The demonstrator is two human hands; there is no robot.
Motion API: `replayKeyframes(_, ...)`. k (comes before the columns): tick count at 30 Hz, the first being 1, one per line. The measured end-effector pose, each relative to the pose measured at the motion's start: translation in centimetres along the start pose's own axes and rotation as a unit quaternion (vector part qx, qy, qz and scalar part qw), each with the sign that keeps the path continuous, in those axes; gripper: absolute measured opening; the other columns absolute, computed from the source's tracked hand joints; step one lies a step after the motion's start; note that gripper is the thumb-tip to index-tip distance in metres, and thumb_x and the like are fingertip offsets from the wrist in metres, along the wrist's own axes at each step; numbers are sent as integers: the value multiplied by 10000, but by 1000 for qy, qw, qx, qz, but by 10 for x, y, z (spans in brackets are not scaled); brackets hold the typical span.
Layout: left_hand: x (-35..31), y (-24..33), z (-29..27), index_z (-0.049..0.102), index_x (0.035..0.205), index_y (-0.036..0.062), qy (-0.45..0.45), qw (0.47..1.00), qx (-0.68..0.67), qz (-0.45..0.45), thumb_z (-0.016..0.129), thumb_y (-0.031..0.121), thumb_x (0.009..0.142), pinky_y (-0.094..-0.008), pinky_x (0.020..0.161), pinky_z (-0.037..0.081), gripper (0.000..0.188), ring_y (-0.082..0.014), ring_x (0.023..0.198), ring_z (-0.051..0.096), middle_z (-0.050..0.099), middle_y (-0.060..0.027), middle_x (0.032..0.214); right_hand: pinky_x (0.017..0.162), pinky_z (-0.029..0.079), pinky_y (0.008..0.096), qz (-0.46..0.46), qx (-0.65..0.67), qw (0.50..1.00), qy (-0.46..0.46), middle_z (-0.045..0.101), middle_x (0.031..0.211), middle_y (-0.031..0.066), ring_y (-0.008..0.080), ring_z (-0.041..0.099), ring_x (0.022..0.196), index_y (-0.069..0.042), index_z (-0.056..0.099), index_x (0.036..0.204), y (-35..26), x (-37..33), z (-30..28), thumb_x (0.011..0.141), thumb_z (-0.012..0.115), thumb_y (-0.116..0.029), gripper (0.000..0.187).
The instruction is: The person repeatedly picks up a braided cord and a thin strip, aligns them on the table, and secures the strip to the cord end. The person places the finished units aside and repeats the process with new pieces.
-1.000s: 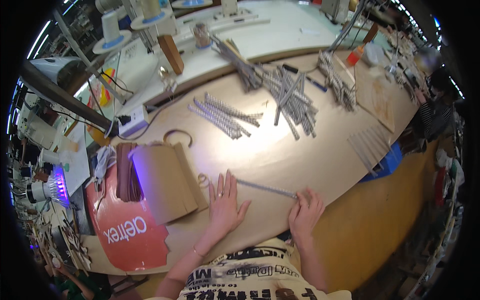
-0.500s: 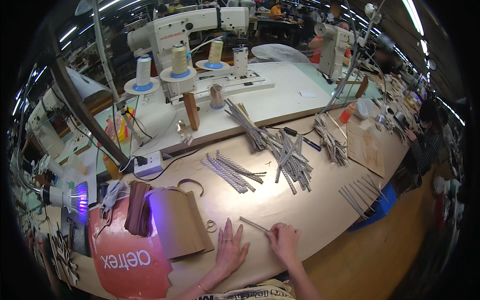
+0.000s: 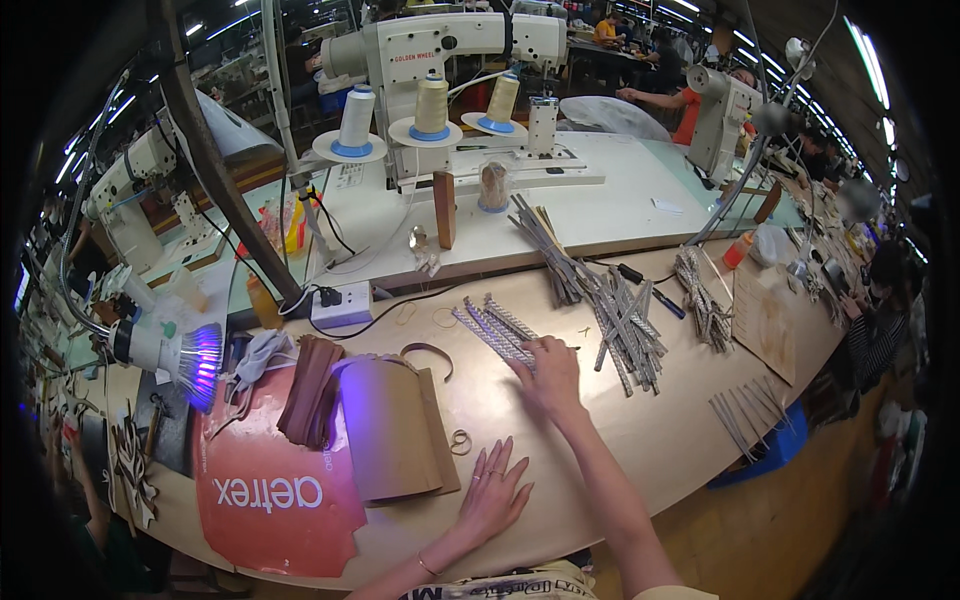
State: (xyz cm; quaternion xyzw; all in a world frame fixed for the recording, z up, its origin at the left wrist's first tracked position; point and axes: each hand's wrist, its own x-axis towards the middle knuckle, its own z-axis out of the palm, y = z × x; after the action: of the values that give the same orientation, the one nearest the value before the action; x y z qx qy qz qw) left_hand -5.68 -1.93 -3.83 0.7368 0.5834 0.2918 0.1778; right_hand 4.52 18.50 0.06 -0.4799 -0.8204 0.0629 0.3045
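Observation:
My left hand lies flat on the brown-covered table, fingers spread, holding nothing. To its upper right, my right hand reaches over a small pile of silvery patterned strips. Its bent fingers close on the near ends of those strips. The palm and thumb hide what exactly is pinched. A larger heap of grey strips lies just right of that hand. Two small rings of thin strip rest near my left fingertips, beside a brown card piece.
A red sheet and a brown leather bundle lie at left, near a lit lamp. Thread cones and a sewing machine stand at the back. Separate thin strips overhang the right edge above a blue bin.
My right hand has moved up and away from me, from a single thin strip near the front to the patterned pile. My left hand stays flat. The whole view has shifted.

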Motion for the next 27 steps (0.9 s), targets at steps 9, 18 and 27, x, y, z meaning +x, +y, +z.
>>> replayKeyframes(9,3,3,-4,590,1295,37,42,999,-20,6,702,205,875,-541,1173,246,465,-426,1413,354,351,-269,1526,761,475,429,78,-2,996,-43,679,823,102,322,637,781,-34,708,974,0,-4,4,956,585,-249,248)
replayKeyframes(18,1,18,-2,438,1459,46,-70,997,26,37,651,273,913,-559,1184,199,628,-379,1458,281,300,-163,1590,710,512,394,327,198,876,-295,686,780,176,314,665,724,17,676,998,23,-149,-126,956,585,-234,270)
replayKeyframes(27,13,30,12,355,1523,77,-170,982,59,59,626,367,928,-551,1201,143,715,-380,1489,212,264,-152,1612,716,502,409,353,198,880,-250,691,829,184,346,662,755,-6,645,989,32,-180,-140,928,585,-178,192)
